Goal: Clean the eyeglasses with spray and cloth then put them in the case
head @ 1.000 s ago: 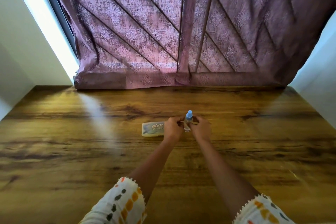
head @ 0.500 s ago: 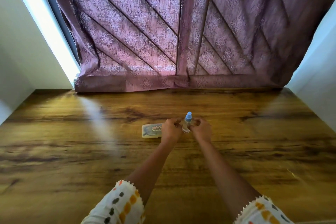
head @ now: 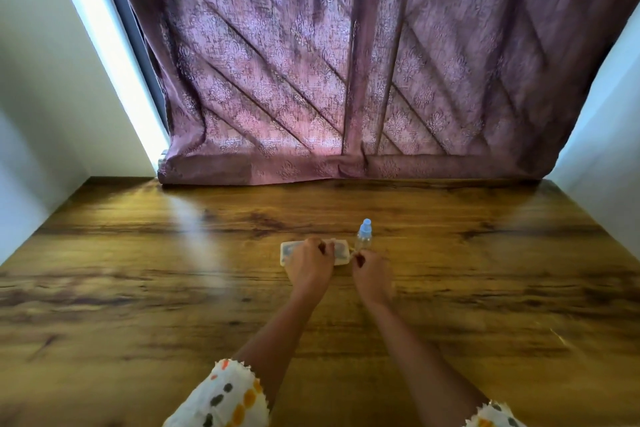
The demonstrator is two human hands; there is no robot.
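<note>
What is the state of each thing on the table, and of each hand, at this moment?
spray bottle: upright, blue cap on.
case: flat on the table, partly under the left hand; open or closed unclear.
left hand: grips the case from above.
right hand: fingers curled at the case's right end; its hold is unclear.
curtain: hangs drawn.

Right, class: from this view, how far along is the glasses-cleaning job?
Done: nothing that shows; the spray bottle stands upright on the table and no cloth is visible. In hand: the left hand grips the pale case, lying flat, while fingers of the right hand seem to pinch a thin pale item beside the bottle, too small to identify. Left, probably: spraying, wiping, then casing the glasses.
</note>
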